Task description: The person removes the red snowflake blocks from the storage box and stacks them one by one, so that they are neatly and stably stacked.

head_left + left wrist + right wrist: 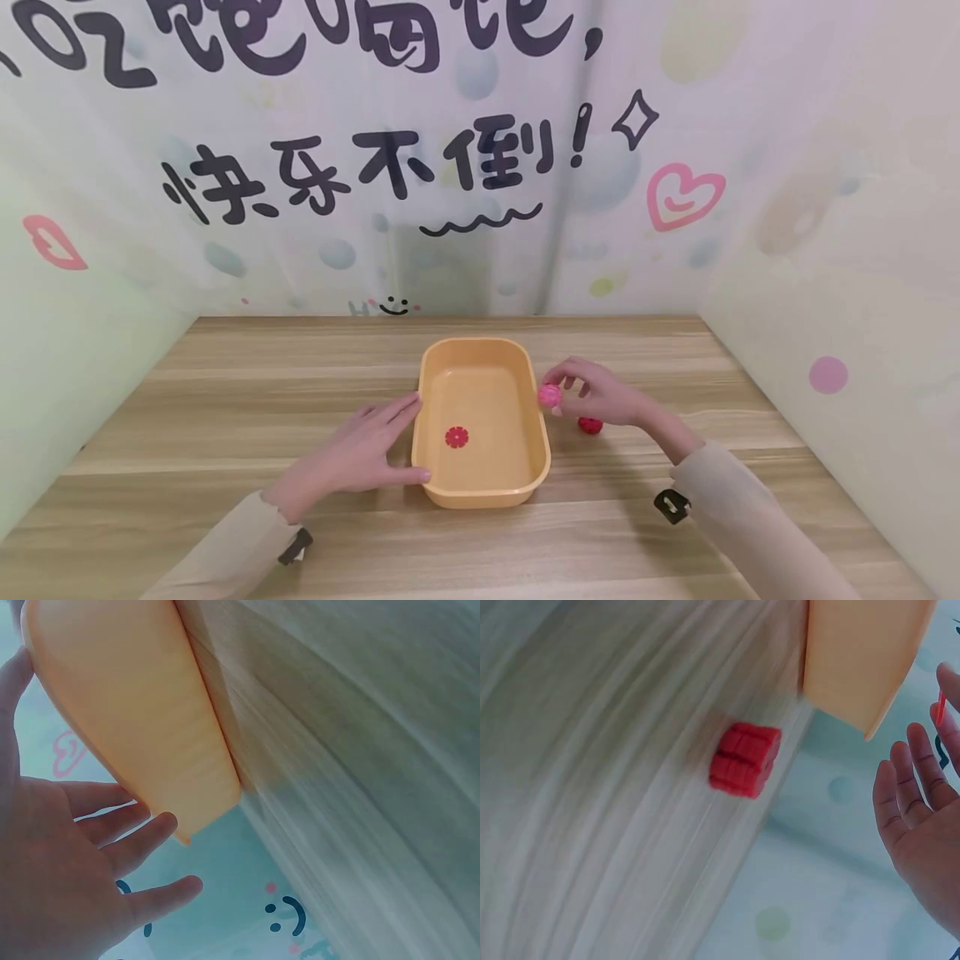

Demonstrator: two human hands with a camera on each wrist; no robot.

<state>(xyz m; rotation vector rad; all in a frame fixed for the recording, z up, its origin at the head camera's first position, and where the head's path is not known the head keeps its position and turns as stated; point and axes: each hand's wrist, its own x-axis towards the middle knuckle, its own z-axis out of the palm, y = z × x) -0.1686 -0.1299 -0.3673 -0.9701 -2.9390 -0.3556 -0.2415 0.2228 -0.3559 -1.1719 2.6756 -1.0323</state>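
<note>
An orange plastic basin (480,498) stands on the table, a red flower-shaped disc (457,437) lying flat on its floor. My left hand (367,450) rests against the basin's left side, fingers extended and thumb at the rim. In the left wrist view, the fingertips meet the basin wall (135,697). Beside the right rim, my right hand (603,393) pinches a pink flower-shaped disc (551,395) between thumb and forefinger. Seen edge-on in the right wrist view, that disc (940,707) looks thin. Below the right hand sits a short stack of red notched discs (746,760), partly covered in the head view.
The wood-grain table (300,367) meets a printed white curtain (480,267) at its back edge. White side panels (832,275) flank it. Each sleeve has a black strap piece (671,506) at the wrist.
</note>
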